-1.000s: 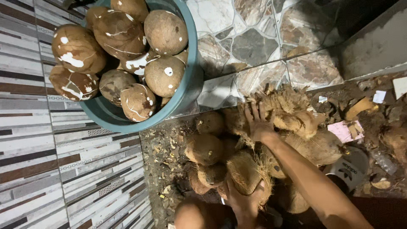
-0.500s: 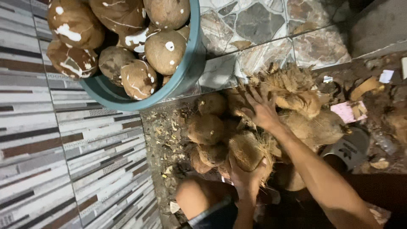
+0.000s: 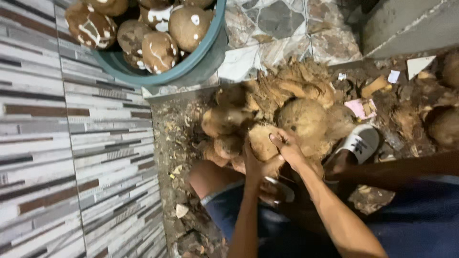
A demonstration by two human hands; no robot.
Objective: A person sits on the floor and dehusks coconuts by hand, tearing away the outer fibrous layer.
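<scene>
Change: both hands have drawn together onto one husked coconut (image 3: 262, 142) at the near edge of the pile; half a second ago the right hand lay spread over the fibrous husks farther up; the teal basin has slid toward the top edge of the frame
Head view, left hand (image 3: 252, 165): comes up from below the coconut; its fingers curl against the lower left side of the nut, closed on it; fingertips hidden behind the shell
Head view, right hand (image 3: 288, 145): lies over the right side of the same coconut; fingers (image 3: 276, 139) bent and pressed on the shell, gripping it
Coconut held: pale brown, still shaggy with fibre at its lower end; somewhat egg-shaped; long axis appears to run from upper left to lower right in the frame, though the hands cover too much to tell which end is the pointed one
Where it sits: touching the pile of coconuts (image 3: 301, 117) on the dirt floor (image 3: 174, 143), just above the person's knee (image 3: 205, 177)
Pile: round nuts and loose husk (image 3: 296, 81) heaped against the stone paving (image 3: 282, 28)
Basin (image 3: 191, 67): teal, at top left, holds peeled coconuts (image 3: 189, 26) with white patches; well apart from the hands
Near the right hand: a white sandal (image 3: 361, 143) just beside the pile
Left side: striped tiled wall (image 3: 62, 167)
</scene>
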